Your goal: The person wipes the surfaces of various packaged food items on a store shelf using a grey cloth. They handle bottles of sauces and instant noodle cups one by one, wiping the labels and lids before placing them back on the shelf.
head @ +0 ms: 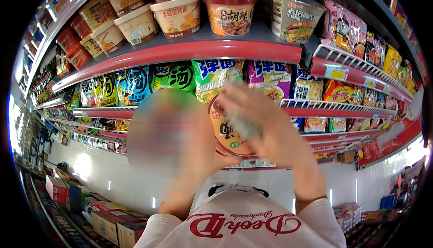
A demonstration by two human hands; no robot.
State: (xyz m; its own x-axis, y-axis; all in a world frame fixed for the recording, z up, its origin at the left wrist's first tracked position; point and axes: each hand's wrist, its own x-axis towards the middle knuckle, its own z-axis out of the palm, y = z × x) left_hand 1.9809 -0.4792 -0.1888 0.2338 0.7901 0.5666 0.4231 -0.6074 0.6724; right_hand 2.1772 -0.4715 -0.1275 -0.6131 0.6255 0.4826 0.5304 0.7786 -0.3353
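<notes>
An instant noodle tub with an orange, dark-rimmed lid [227,131] is held before my chest, its lid turned towards the camera. My left hand [199,146] grips it from the left, with the thumb under its lower rim; a round blurred patch hides much of that hand. Over the right part of the lid lies my right hand [260,123], smeared by motion, with a crumpled greyish-green cloth or wipe [242,121] in its fingers. Another tub with a dark red rim [230,14] stands on the shelf above, between a pale noodle tub [177,16] and a grey-green one [296,18].
A shelf with a red front edge [189,50] curves across in front of me. Below hang or stand bagged noodles [218,75] behind a white wire rack rail [338,105]. Cardboard boxes [105,224] are on the lower left, and pale floor tiles [270,180] show beneath.
</notes>
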